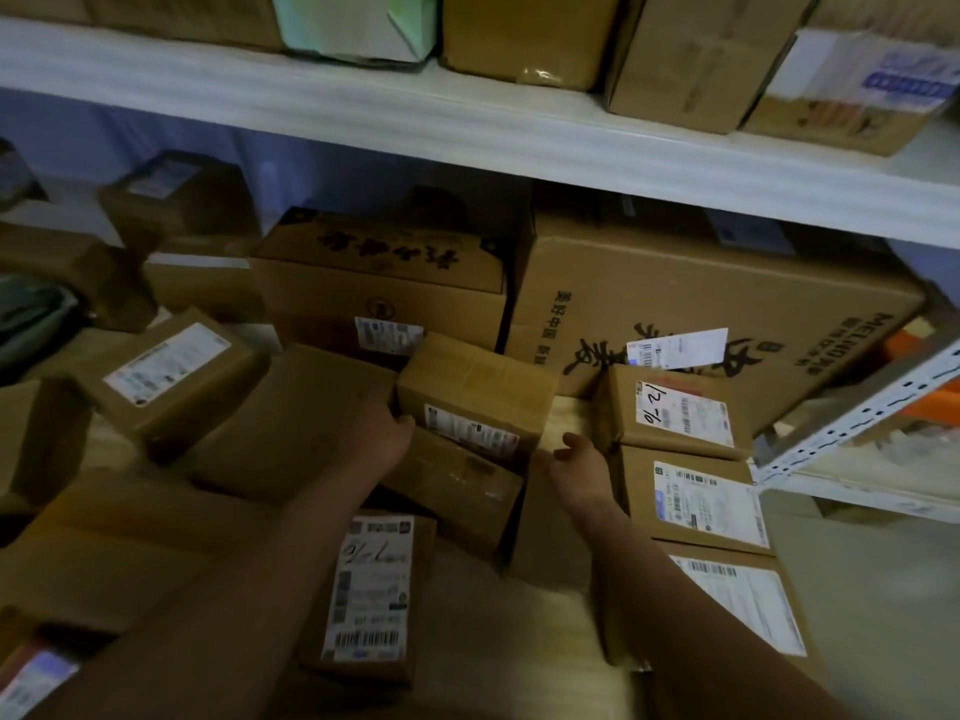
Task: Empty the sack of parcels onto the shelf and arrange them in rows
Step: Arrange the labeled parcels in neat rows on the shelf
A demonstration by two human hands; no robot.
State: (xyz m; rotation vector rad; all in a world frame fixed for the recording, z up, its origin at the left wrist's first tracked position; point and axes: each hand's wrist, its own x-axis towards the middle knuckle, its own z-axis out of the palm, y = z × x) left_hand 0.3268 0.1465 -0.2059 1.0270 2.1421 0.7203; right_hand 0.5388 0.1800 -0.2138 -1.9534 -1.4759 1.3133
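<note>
Brown cardboard parcels lie scattered on the wooden shelf board. A small tilted parcel with a white label rests on top of another flat parcel in the middle. My left hand grips the small parcel's left end. My right hand hovers at its right end with fingers apart, touching nothing that I can tell. A row of labelled parcels runs along the right. No sack is in view.
Two large printed cartons stand at the back. A labelled parcel lies under my left forearm, more boxes at left. The upper shelf carries boxes. A perforated white upright stands at right.
</note>
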